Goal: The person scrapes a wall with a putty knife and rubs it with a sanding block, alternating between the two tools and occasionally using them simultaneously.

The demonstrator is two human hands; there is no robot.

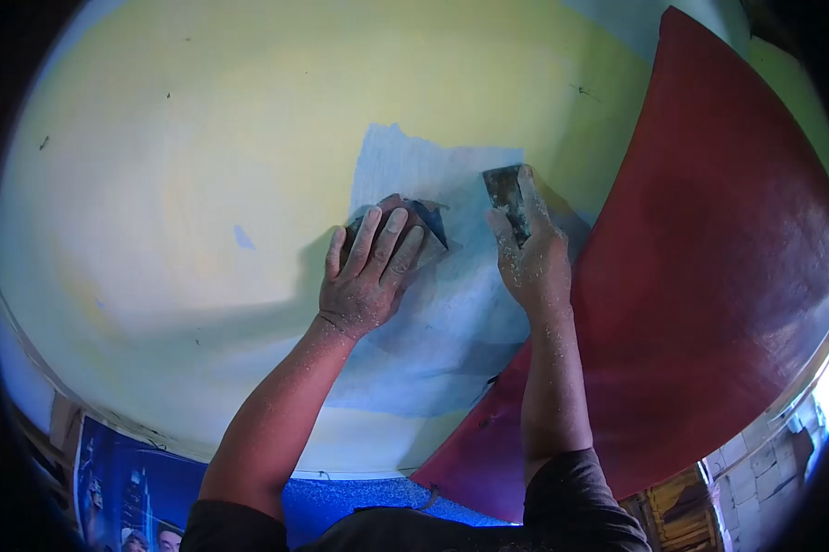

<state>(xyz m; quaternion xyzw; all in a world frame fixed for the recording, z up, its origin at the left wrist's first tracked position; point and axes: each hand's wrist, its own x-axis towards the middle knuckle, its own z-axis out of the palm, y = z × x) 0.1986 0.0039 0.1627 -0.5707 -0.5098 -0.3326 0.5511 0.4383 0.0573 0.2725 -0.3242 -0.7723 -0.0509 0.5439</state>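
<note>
My left hand (368,271) lies with its fingers spread over a dark, crumpled sheet (431,221), which it presses against a pale yellow surface (249,120). Under and around both hands is a bluish-white patch (396,156) on that surface. To the right, my right hand (534,253) grips a dark, flat rectangular tool (506,198) between thumb and fingers, its face close to the patch's upper right corner. Pale dust and specks cover both hands and the forearms.
A large dark red panel (708,239) curves along the right side, near my right forearm. Below lie a blue poster (138,478), a bright blue speckled surface (341,501), a wooden piece (686,511) and a grey block wall (754,474).
</note>
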